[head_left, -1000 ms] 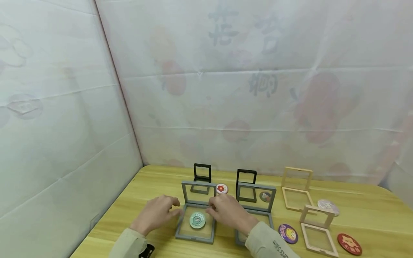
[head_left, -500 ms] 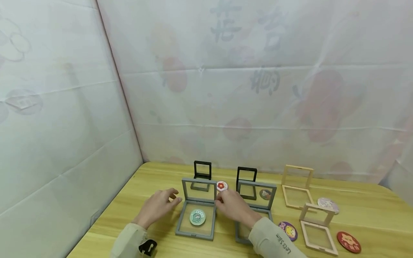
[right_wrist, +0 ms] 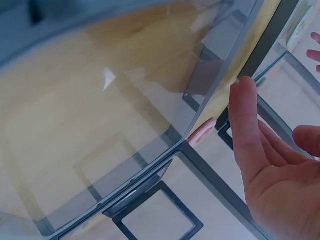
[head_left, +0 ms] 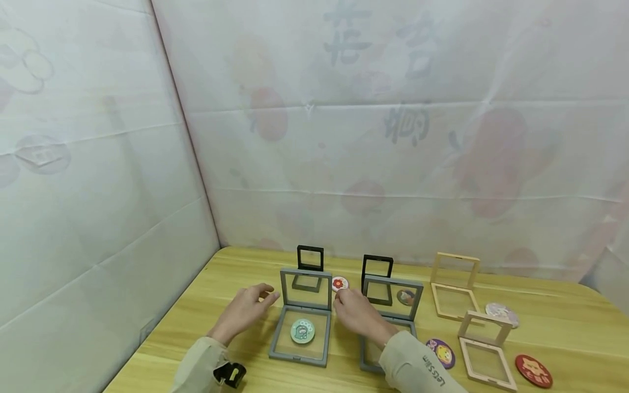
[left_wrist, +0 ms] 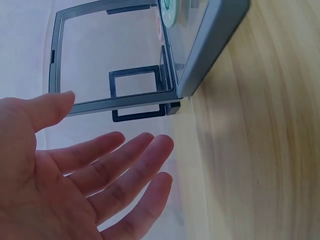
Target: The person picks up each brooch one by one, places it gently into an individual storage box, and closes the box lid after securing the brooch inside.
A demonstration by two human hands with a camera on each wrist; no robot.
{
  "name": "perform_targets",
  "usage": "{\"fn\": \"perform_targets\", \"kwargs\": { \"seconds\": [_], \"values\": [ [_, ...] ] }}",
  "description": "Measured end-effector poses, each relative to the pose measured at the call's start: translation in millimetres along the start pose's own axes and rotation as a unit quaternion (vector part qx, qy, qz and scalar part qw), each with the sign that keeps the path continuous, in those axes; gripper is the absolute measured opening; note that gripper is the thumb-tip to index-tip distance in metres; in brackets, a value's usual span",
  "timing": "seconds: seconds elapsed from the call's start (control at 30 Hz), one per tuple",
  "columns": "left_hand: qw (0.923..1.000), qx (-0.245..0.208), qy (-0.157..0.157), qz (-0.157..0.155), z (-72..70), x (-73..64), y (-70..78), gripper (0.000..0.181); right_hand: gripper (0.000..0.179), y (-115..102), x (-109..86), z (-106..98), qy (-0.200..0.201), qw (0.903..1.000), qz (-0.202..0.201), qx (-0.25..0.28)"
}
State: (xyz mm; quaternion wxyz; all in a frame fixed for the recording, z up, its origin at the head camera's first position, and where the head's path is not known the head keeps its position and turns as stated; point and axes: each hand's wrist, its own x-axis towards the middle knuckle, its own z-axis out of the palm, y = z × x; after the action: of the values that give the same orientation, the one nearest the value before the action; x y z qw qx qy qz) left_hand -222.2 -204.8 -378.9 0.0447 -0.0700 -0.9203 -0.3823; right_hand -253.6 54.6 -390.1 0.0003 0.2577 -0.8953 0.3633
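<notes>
A grey hinged display frame stands with its lid raised, and a round green badge lies on its clear lower film. My left hand hovers at the frame's left side; the left wrist view shows its fingers spread and holding nothing. To the frame's right is my right hand, between it and a second raised-lid grey frame, whose base my forearm partly covers. In the right wrist view, the right fingers are extended and apart from the green badge, with nothing held.
Two small black frames stand open behind, near a red-flower badge. At right are a yellow wooden frame, a pale wooden frame, a purple badge, a lilac badge and a red badge.
My right hand has drawn away to the right from the left grey frame. My left hand has shifted slightly back from its left side. The green badge stays in the frame.
</notes>
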Motion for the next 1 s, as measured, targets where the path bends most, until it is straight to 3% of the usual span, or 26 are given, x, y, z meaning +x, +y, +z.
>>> {"fn": "perform_targets", "kwargs": {
  "seconds": [0.17,0.37,0.53,0.73,1.0],
  "values": [
    [0.9988,-0.039,-0.008,-0.027,0.3,1.5,1.1,0.048,0.041,-2.4,0.1,1.1,-0.010,0.9992,0.036,0.012],
    [0.9918,-0.104,-0.009,-0.073,0.0,4.2,2.2,0.063,0.042,-4.9,-3.8,0.7,-0.028,0.9973,0.062,0.028],
    [0.9908,-0.109,-0.020,-0.079,-0.9,6.1,3.2,0.067,0.049,-6.7,-2.4,-0.4,-0.038,0.9940,0.095,0.039],
    [0.9888,-0.120,-0.034,-0.081,-0.1,9.4,5.7,0.074,0.082,-10.9,0.6,-4.9,-0.037,0.9869,0.143,0.066],
    [0.9837,-0.150,-0.043,-0.090,-1.6,12.5,9.3,0.078,0.094,-9.3,6.0,-6.8,-0.037,0.9744,0.179,0.132]
  ]
}}
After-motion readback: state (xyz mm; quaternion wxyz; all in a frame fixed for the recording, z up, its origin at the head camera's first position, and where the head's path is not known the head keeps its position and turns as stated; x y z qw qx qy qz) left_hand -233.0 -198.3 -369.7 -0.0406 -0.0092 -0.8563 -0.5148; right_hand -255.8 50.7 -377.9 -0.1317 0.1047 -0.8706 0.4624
